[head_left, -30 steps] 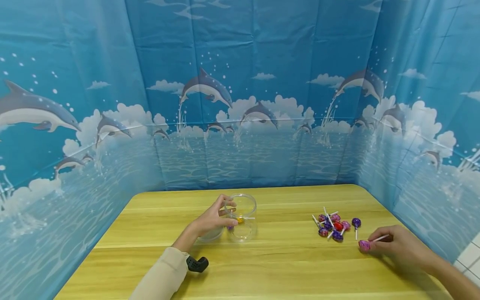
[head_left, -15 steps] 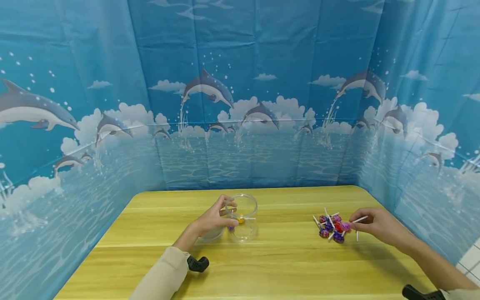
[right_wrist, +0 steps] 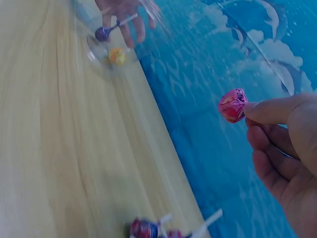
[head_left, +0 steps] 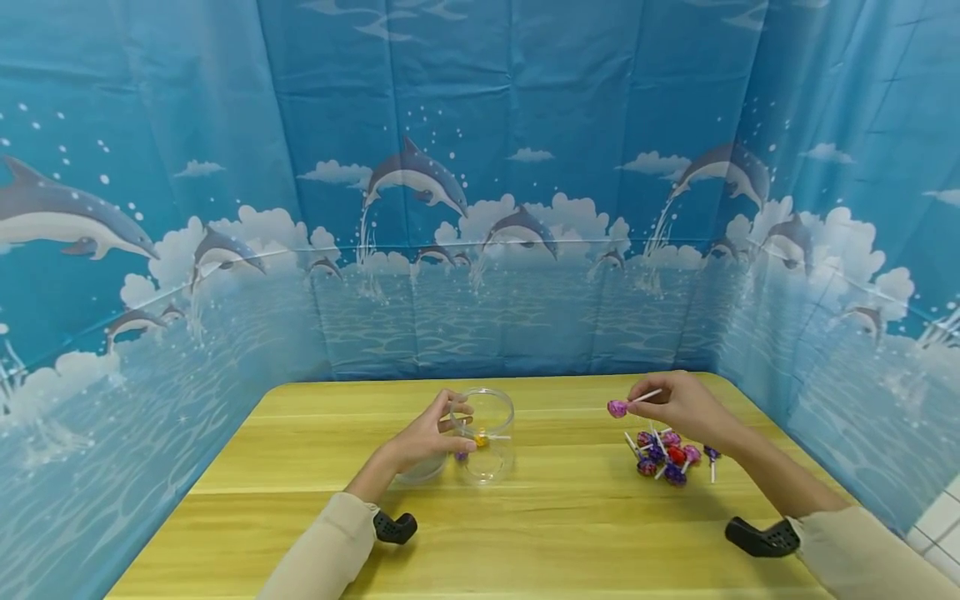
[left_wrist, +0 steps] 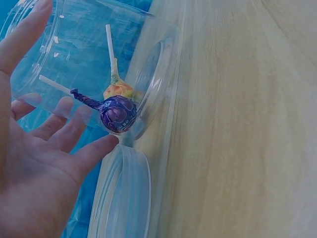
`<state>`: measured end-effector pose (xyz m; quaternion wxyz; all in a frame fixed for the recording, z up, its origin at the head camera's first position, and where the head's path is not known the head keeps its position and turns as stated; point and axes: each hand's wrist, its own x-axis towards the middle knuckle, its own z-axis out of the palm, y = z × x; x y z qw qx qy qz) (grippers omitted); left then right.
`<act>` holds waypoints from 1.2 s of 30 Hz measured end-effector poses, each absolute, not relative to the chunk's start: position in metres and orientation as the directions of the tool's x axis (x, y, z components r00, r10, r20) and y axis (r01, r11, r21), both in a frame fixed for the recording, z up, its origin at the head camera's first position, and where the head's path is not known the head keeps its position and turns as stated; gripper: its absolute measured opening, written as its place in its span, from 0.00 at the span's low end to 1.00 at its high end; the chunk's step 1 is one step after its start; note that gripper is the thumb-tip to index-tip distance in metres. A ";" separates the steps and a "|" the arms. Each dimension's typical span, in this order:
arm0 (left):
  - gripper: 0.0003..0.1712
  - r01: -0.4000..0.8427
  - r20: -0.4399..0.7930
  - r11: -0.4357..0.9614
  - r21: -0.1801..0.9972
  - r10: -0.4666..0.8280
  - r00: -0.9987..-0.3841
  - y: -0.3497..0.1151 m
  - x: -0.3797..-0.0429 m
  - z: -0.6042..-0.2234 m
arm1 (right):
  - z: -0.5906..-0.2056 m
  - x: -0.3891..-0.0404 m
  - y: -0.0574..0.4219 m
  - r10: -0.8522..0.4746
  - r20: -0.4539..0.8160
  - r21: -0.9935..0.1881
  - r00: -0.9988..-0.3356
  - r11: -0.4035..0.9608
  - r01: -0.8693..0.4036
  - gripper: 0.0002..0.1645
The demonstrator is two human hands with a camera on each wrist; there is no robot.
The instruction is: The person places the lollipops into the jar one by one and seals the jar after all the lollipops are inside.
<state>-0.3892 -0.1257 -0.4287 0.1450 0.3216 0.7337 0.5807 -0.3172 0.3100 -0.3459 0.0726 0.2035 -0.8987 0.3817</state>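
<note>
My left hand [head_left: 423,437] holds a clear plastic jar [head_left: 513,412] upright from its left side, thumb and fingers curved around the wall. Inside the jar lie a yellow lollipop [head_left: 481,440] and a purple lollipop [left_wrist: 119,114], their sticks slanting up in the left wrist view. Raised above the table, my right hand [head_left: 686,407] pinches a pink lollipop [right_wrist: 232,105] by its stick close to the candy, between thumb and forefinger. Its candy end points left, toward the jar. Below that hand is a pile of several lollipops, with a red one [head_left: 677,455] among them.
A clear round lid [head_left: 423,472] lies on the table just left of the jar, partly behind my left hand. One purple lollipop [head_left: 711,452] sits right of the pile. A blue dolphin-print curtain [head_left: 480,317] borders the wooden table [head_left: 555,533] behind and at the sides.
My right hand has lifted the pink lollipop from the table's right side and carried it left and up, past the pile. The left hand and jar have stayed in place.
</note>
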 end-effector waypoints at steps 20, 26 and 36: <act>0.34 0.317 0.167 0.125 0.940 0.643 -0.748 -0.127 -0.389 -0.428 | -0.320 -0.364 0.200 -0.439 0.398 -0.684 -0.805 0.443 -0.579 0.03; 0.32 0.306 0.152 0.137 0.942 0.639 -0.754 -0.127 -0.390 -0.429 | -0.322 -0.376 0.164 -0.500 0.418 -0.674 -0.759 0.389 -0.627 0.03; 0.32 0.304 0.165 0.110 0.946 0.643 -0.748 -0.127 -0.388 -0.427 | -0.330 -0.388 0.114 -0.617 0.361 -0.609 -0.699 0.412 -0.678 0.02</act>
